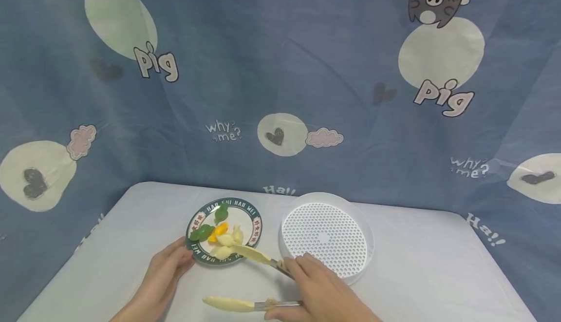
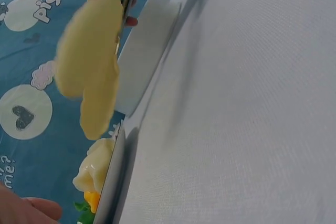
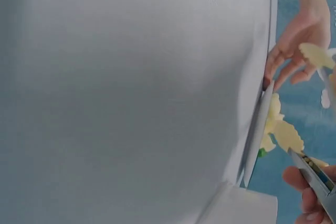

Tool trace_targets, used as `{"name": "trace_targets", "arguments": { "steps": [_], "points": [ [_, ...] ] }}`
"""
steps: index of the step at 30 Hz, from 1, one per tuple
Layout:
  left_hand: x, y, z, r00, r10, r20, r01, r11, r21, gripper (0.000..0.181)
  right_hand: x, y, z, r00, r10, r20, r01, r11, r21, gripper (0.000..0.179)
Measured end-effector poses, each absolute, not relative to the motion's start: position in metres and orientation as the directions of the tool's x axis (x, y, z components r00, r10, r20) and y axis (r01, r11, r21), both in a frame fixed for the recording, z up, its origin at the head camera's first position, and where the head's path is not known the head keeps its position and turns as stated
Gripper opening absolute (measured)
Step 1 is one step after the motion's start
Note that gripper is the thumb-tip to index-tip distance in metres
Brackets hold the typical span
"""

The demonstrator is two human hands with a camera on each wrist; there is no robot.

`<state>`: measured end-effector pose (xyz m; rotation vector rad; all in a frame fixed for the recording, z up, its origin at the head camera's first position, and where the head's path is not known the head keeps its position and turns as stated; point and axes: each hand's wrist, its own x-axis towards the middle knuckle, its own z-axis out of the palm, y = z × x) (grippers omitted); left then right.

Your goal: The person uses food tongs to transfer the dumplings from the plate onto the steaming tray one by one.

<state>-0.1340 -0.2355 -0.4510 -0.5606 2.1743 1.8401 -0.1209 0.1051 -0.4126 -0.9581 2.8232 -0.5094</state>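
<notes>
My right hand (image 1: 322, 288) grips a pair of metal tongs with pale yellow tips (image 1: 252, 253). The tongs' two arms are spread wide with nothing between them; one tip overlaps the dumplings on the plate in the head view, the other is well toward the front. On the green-rimmed plate (image 1: 258, 224) are several pale dumplings (image 1: 222, 252), an orange piece (image 1: 218, 232) and green pieces (image 1: 202, 233). My left hand (image 1: 164, 273) rests its fingertips against the plate's left rim, fingers loosely extended in the right wrist view (image 3: 304, 40).
A round white steamer tray (image 1: 370, 236) with a perforated base stands right of the plate, close behind my right hand. Both lie on a white-covered table (image 1: 438, 263). A blue printed cloth (image 1: 280, 68) hangs behind the table's back edge.
</notes>
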Motion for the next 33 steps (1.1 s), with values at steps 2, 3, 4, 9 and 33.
{"name": "trace_targets", "arguments": {
  "steps": [2, 3, 4, 9, 33],
  "points": [
    [-0.135, -0.235, -0.451, -0.894, -0.135, -0.427, -0.444, 0.134, 0.886, 0.082, -0.125, 0.103, -0.413, -0.784, -0.621, 0.023, -0.589, 0.731, -0.346, 0.084],
    [-0.136, -0.235, -0.451, -0.892, -0.135, -0.432, -0.448, 0.132, 0.884, 0.083, -0.126, 0.102, -0.413, -0.782, -0.622, 0.035, -0.594, 0.727, -0.345, 0.082],
    [-0.135, -0.235, -0.451, -0.889, -0.139, -0.435, -0.452, 0.126, 0.883, 0.083, -0.128, 0.100, -0.413, -0.781, -0.624, 0.036, -0.595, 0.724, -0.349, 0.081],
    [-0.135, -0.235, -0.451, -0.889, -0.137, -0.436, -0.452, 0.120, 0.884, 0.083, -0.133, 0.093, -0.413, -0.798, -0.603, 0.015, -0.567, 0.742, -0.357, 0.079],
    [-0.136, -0.236, -0.451, -0.894, -0.128, -0.428, -0.440, 0.087, 0.894, 0.081, -0.147, 0.062, -0.421, -0.760, -0.618, 0.203, -0.650, 0.732, -0.204, 0.066]
  ]
}}
